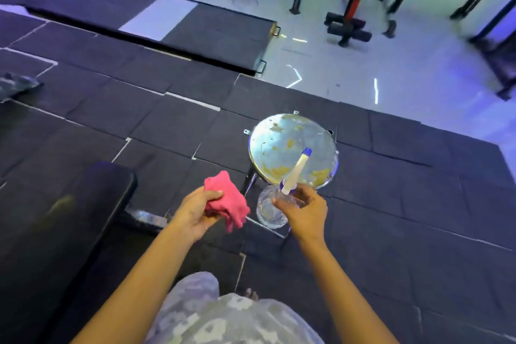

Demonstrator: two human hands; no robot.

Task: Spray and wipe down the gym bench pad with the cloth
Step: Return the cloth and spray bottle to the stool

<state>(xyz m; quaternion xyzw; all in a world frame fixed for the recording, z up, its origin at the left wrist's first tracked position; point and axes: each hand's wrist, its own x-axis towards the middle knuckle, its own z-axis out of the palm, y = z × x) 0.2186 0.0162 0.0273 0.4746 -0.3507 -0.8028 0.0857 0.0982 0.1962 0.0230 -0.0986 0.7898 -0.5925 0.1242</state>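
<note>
A black padded gym bench (64,215) lies at the lower left, its pad running toward me. My left hand (192,212) grips a crumpled pink cloth (227,201) just right of the bench's far end. My right hand (303,209) holds a clear spray bottle (269,211) by its neck. The bottle's white nozzle with a blue tip (296,170) points up and away from me, over a round stool. Both hands are held in the air, apart from the bench pad.
A round metal stool (290,148) with a worn, stained top stands just beyond my hands. Black rubber floor tiles (391,204) cover the ground. A long black mat (173,28) and gym machines (354,8) stand farther back on white flooring. A grey rag (16,85) lies at far left.
</note>
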